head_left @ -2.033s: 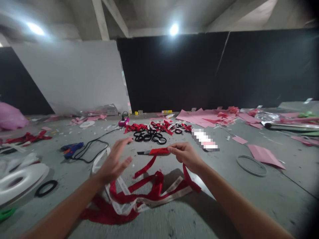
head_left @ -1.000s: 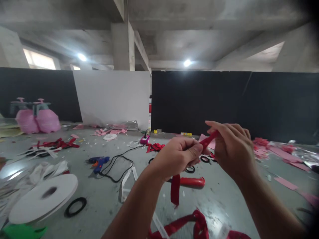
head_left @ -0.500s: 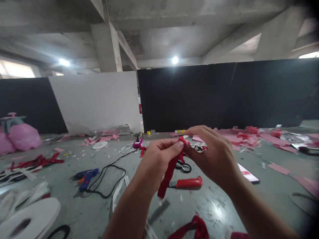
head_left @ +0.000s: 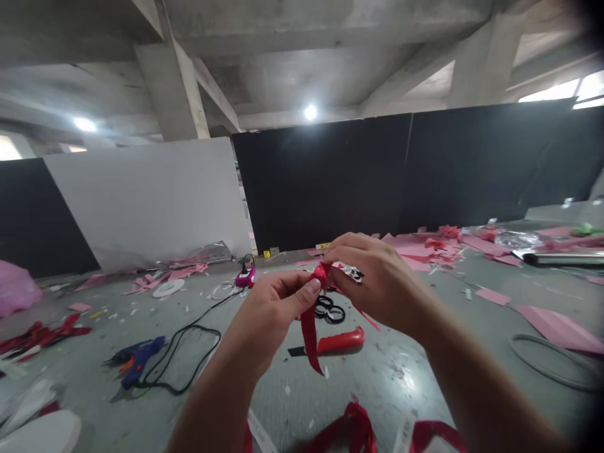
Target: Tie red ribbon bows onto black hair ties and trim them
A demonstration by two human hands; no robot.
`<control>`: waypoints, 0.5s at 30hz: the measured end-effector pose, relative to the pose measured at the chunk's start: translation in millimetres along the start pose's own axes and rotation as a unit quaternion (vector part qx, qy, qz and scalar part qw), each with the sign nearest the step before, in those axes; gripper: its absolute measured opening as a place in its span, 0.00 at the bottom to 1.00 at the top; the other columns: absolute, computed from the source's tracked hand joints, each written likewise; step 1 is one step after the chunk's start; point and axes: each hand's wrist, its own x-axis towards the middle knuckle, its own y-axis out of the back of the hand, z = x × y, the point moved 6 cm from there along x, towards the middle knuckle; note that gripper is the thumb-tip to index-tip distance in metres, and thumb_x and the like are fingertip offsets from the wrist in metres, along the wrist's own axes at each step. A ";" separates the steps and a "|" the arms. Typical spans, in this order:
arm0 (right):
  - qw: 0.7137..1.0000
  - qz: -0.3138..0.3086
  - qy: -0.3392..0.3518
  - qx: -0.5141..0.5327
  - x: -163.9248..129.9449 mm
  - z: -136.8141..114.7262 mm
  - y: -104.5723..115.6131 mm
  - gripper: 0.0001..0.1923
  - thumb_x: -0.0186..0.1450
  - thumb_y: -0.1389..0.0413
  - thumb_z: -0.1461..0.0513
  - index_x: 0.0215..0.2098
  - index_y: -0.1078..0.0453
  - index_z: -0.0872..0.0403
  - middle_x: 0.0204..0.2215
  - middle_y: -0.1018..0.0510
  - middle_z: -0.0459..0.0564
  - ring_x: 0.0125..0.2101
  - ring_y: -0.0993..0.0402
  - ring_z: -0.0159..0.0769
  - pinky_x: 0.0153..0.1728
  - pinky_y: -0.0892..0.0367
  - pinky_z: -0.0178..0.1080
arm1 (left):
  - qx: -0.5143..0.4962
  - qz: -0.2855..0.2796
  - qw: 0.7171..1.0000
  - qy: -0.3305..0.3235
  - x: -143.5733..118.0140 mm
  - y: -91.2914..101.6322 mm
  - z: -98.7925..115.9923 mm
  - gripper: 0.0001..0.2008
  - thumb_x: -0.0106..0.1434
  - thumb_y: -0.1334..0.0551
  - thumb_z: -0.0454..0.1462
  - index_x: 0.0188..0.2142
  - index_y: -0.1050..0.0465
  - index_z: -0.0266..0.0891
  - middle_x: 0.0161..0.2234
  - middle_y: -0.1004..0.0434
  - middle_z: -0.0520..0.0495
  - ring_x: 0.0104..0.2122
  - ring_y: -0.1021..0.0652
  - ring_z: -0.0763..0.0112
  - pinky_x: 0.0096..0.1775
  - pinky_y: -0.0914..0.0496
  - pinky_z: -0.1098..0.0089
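Above the table, my left hand pinches a red ribbon that is bunched into a small knot-like shape at its top. One flat end of the ribbon hangs down below my left thumb. My right hand holds the same bunch from the other side, its thumb and fingertips partly hidden behind it. A thin red strip trails under the right palm. Below the hands lies a red-handled knife with a dark blade. Black scissor handles show just behind the ribbon.
A blue glue gun with a black cord lies at left. A magenta power socket stands farther back. Pink paper scraps lie at right, and red ribbon lies at the near edge. Dark panels stand behind.
The view has turned to the right, so things on the table appear farther left. Both hands keep hold of the ribbon; its hanging end now slants the other way.
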 end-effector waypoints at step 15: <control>0.990 -0.045 -0.025 0.129 -4.5 -8.6 -1.0 0.15 0.62 0.43 0.66 0.48 0.32 0.51 0.43 0.21 0.46 0.41 0.26 0.34 0.40 0.35 0.36 | -0.196 0.015 0.979 0.057 -1.7 1.3 -6.2 0.07 0.56 0.31 0.37 0.33 0.21 0.35 0.25 0.29 0.52 0.24 0.30 0.81 0.29 0.35 0.78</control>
